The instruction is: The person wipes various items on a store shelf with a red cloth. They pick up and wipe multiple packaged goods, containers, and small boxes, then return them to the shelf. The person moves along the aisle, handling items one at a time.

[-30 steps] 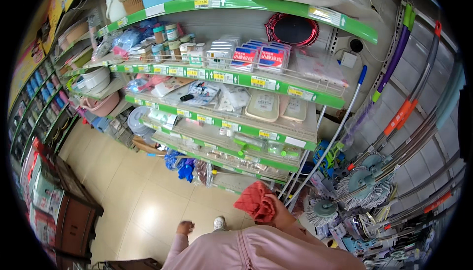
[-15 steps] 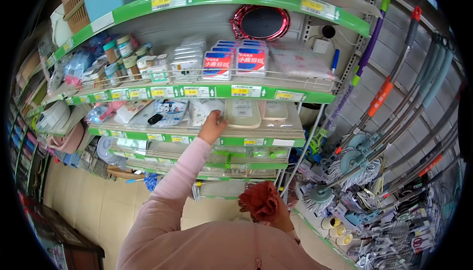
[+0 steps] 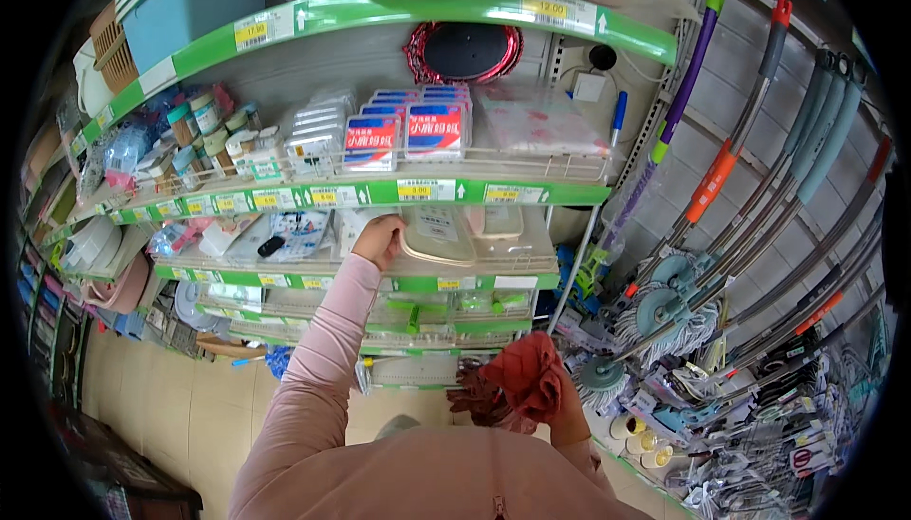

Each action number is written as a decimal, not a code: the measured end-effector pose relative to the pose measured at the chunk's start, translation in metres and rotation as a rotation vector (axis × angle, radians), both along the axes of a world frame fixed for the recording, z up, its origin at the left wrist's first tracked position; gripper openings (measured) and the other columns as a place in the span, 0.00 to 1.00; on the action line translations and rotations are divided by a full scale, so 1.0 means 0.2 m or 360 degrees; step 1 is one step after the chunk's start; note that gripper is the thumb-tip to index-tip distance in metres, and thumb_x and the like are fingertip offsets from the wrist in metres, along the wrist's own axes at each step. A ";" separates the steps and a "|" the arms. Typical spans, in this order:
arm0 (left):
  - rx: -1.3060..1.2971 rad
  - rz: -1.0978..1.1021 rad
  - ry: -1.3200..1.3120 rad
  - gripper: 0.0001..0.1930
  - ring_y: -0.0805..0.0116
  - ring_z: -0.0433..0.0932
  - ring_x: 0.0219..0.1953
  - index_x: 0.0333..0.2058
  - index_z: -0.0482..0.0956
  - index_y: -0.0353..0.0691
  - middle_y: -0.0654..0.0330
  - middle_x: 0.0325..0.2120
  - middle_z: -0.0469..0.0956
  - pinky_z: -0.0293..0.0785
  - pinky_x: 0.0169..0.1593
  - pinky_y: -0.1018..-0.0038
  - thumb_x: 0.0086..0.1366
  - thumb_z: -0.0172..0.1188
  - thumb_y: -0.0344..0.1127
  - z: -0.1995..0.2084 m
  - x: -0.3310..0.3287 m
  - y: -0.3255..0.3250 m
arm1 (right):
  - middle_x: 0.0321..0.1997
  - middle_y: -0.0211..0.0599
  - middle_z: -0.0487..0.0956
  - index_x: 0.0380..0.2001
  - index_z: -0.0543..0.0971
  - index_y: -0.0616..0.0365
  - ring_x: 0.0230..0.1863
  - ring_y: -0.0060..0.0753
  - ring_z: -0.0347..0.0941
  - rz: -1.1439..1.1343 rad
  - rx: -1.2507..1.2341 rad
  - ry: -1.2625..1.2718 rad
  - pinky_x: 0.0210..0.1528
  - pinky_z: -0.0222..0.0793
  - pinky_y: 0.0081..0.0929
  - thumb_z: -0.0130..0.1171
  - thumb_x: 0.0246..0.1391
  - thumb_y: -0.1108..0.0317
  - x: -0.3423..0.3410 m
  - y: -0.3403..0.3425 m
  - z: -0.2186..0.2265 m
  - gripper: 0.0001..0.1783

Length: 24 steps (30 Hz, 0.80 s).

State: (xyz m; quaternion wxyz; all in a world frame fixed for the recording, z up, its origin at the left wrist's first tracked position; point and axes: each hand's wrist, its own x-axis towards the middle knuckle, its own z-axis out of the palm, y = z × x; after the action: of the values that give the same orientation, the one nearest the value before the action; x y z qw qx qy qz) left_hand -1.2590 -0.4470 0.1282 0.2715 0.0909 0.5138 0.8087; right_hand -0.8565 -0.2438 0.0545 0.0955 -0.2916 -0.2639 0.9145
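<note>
My left hand (image 3: 380,240) reaches into the middle shelf, fingers closed on the left edge of a pale, flat lidded plastic box (image 3: 438,237). This box sits at a slant, its front edge toward me. Just right of it is a second, smaller pale box (image 3: 497,222). Low on the right, my right hand (image 3: 567,413) is closed around a bunched red cloth (image 3: 528,378). Darker brownish-red folds hang at the cloth's left side. Most of the right hand's fingers are hidden behind the cloth.
Above is a shelf with red-and-blue packs (image 3: 436,131), small jars (image 3: 204,114) and a wire rail. A red-framed mirror (image 3: 465,51) stands behind. Mops (image 3: 664,306) and long handles (image 3: 721,178) line the right wall. Bagged goods (image 3: 302,232) lie left of my left hand.
My left hand has closed on the box's edge, and the box has turned to a slant. My right hand has risen a little with the red cloth. The view has shifted right.
</note>
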 end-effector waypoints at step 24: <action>0.0095 -0.0712 0.0365 0.40 0.70 0.53 0.68 0.68 0.48 0.36 0.60 0.66 0.55 0.49 0.67 0.73 0.54 0.47 0.18 -0.10 1.24 -0.16 | 0.67 0.55 0.61 0.46 0.75 0.64 0.67 0.61 0.54 -0.0365 0.3023 0.0430 0.65 0.49 0.54 0.58 0.48 0.65 -0.59 -0.28 0.41 0.21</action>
State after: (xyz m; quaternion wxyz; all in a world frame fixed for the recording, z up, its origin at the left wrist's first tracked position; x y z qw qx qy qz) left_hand -1.0111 -0.4791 0.1086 0.3808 0.3014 0.4843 0.7277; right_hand -0.9742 -0.3007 0.1356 0.4097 -0.0090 -0.8501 0.3307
